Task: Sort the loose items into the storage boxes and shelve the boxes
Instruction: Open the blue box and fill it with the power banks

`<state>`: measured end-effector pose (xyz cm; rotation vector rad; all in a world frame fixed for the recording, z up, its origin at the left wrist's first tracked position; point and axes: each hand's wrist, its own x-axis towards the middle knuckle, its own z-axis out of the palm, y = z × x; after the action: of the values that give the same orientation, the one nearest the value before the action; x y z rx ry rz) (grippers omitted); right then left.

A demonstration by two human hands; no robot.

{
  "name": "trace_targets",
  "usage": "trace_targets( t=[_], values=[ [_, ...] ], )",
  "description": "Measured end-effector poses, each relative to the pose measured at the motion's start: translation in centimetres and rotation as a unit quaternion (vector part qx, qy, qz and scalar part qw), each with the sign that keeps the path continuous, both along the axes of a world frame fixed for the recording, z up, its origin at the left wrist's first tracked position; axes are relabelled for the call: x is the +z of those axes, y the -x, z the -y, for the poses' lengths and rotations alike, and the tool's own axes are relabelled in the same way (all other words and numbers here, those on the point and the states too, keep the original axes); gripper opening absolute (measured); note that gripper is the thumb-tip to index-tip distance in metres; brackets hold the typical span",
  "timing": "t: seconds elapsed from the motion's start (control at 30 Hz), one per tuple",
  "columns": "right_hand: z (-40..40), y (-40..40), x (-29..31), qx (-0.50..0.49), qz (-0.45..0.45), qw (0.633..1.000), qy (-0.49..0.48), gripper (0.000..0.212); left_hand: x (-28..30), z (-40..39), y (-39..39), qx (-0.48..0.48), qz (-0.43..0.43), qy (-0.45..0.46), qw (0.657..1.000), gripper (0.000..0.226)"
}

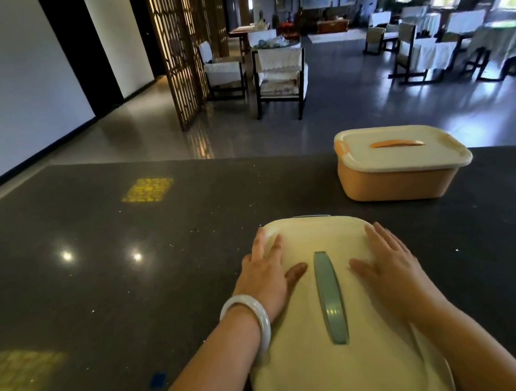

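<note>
A dark, polished stone counter fills the near half of the room, speckled and glossy enough to mirror two ceiling lights and patches of yellow lattice glow. On it, right at the person's edge, sits a storage box with a smooth cream plastic lid, a rounded rectangle with soft corners. A slim grey-green handle lies flat along the lid's centre, and both handle and lid run lengthwise straight away from the person toward the room beyond.

The left hand rests flat on the lid's far left part, fingers straight and slightly spread, thumb angled in toward the handle. A pale, glassy bangle circles that wrist. The right hand mirrors it on the far right part, also flat and open-fingered, thumb pointing inward. The handle lies between the two hands, touched by neither; the lid spreads under both palms and back beneath the forearms.

Farther off and to the right, well apart from the hands, stands a second box, orange matte plastic with a cream lid and an orange handle, set crosswise on the counter.

Beyond are a grey tiled floor, dark-framed chairs with white cushions, and a carved wooden screen.
</note>
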<state>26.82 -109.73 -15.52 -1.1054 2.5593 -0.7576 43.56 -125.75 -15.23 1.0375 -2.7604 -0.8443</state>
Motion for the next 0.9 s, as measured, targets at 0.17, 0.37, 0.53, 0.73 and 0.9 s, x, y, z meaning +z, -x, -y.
trace_targets(
  t=[0.17,0.37,0.53,0.73,0.9],
  values=[
    [-5.7,-3.5,-0.1,-0.085,0.119,0.989,-0.027,0.093,0.4,0.2,-0.2,0.008,-0.001,-0.036,0.999,0.079],
    [-6.2,-5.7,-0.5,-0.134,0.223,0.964,0.047,0.081,0.3,-1.5,-4.4,0.077,-0.131,-0.078,0.985,0.07],
    [-6.1,-6.1,-0.8,-0.164,0.211,0.959,0.089,0.071,-1.4,-4.8,-7.6,0.06,-0.169,-0.143,0.973,0.071],
    [-5.7,-5.7,0.0,-0.162,0.195,0.963,0.09,0.067,-0.3,-5.1,-6.6,0.099,-0.182,-0.165,0.964,0.071],
    [-5.6,-3.9,0.6,-0.136,0.194,0.965,0.108,0.068,1.9,-5.7,-5.7,0.126,-0.203,-0.152,0.959,0.074]
  ],
)
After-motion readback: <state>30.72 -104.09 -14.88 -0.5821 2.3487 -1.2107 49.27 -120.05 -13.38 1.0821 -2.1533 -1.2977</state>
